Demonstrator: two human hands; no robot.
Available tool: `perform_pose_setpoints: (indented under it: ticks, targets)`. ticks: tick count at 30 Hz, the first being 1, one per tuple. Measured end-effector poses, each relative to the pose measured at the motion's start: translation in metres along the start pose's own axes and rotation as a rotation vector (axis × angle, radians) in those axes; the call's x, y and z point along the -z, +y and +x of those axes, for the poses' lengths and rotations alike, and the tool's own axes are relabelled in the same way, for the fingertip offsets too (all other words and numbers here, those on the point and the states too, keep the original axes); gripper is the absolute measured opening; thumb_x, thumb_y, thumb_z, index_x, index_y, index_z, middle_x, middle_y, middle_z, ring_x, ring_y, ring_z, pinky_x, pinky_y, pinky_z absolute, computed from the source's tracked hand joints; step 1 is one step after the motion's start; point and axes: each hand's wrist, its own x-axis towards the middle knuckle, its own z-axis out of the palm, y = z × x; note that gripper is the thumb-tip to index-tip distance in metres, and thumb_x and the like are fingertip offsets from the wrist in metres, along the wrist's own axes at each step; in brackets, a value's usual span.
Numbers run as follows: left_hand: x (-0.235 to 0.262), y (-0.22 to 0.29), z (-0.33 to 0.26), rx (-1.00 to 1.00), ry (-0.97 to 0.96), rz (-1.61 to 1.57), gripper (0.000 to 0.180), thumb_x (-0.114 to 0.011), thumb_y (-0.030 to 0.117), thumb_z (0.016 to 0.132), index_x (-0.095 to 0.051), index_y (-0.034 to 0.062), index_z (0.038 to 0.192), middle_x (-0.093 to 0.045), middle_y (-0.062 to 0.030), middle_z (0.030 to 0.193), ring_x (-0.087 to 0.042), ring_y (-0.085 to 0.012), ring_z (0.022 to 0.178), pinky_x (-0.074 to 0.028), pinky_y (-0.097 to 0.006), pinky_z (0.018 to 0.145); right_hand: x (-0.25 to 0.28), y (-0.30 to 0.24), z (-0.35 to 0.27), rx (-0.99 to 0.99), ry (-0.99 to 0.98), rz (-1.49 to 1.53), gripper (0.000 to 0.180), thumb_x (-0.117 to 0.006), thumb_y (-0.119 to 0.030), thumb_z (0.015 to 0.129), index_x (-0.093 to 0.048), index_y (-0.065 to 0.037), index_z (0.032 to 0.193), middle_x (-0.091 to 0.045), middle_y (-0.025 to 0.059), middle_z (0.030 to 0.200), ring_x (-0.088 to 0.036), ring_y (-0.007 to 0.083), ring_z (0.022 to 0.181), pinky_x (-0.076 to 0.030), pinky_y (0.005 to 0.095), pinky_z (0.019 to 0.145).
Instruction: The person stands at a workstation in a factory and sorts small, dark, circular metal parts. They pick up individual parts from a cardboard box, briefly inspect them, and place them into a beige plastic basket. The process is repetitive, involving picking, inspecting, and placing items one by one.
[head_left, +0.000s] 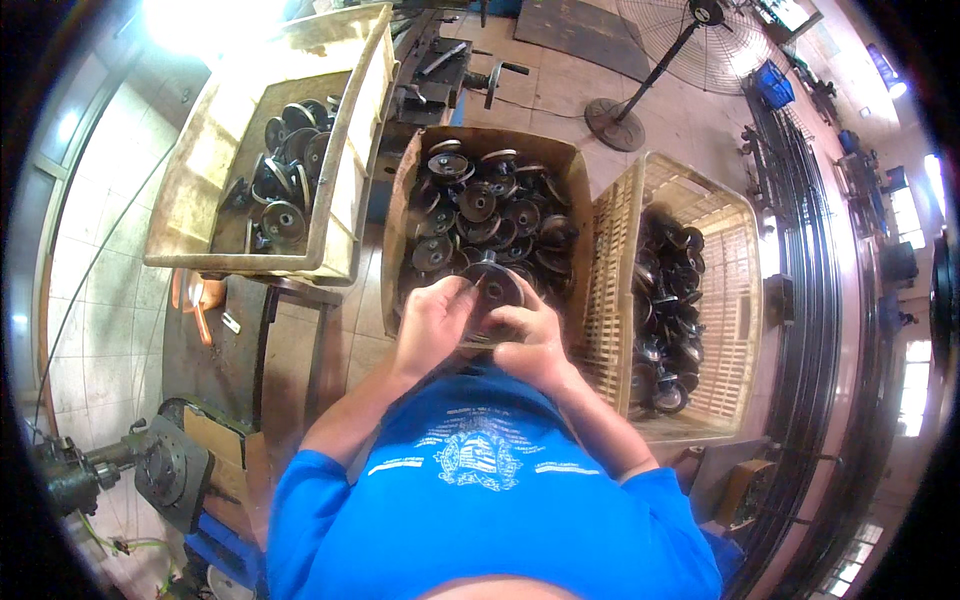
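Our left hand (434,318) and right hand (528,337) grip, fingers closed, a dark wheel (496,291) — held over the near edge of the middle box (402,208). We have a slatted crate (606,295) right.

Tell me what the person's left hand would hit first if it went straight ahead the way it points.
The dark hubbed disc that the left hand touches. Past that, probably similar discs heaped in the middle box, though depth is unclear.
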Motion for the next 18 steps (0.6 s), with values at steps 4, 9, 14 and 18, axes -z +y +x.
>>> perform_pose_setpoints:
  ticks: [4,9,14,18]
  targets:
    - [-0.005,0.006,-0.001,0.107,0.025,-0.163,0.01,-0.052,0.004,0.086,-0.057,-0.004,0.086,-0.053,-0.0083,0.059,-0.048,-0.0084,0.051,-0.039,-0.027,0.046,-0.011,-0.012,-0.006,0.104,0.08,-0.281,0.033,-0.061,-0.007,0.053,-0.065,0.001,0.085,-0.038,0.0316,0.128,-0.047,0.0409,0.114,-0.041,0.0391,0.094]
    - [-0.006,-0.032,0.005,-0.161,0.097,0.213,0.007,-0.052,0.001,0.081,-0.053,-0.0029,0.075,-0.051,-0.0129,0.057,-0.046,-0.0088,0.046,-0.036,-0.029,0.042,-0.019,0.01,-0.006,0.196,-0.083,-0.466,0.051,-0.062,-0.009,0.055,-0.056,0.005,0.105,-0.025,0.036,0.133,-0.049,0.048,0.105,-0.043,0.0416,0.09]
    - [-0.008,-0.033,0.01,-0.029,0.157,0.217,0.009,-0.053,0.004,0.08,-0.055,-0.0025,0.074,-0.05,-0.0148,0.052,-0.05,-0.0177,0.045,-0.037,-0.032,0.043,-0.024,0.015,0.015,0.037,-0.067,-0.393,0.064,-0.061,-0.007,0.058,-0.046,0.004,0.118,-0.028,0.032,0.133,-0.05,0.0463,0.102,-0.045,0.0435,0.087]
    - [-0.008,-0.04,0.012,0.003,0.205,0.242,0.009,-0.054,0.006,0.078,-0.057,-0.0026,0.076,-0.052,-0.0197,0.055,-0.054,-0.0294,0.046,-0.039,-0.036,0.045,-0.03,0.026,0.025,0.054,-0.03,-0.388,0.062,-0.059,-0.005,0.061,-0.044,0.005,0.12,-0.029,0.0308,0.132,-0.053,0.0464,0.096,-0.046,0.0438,0.085]
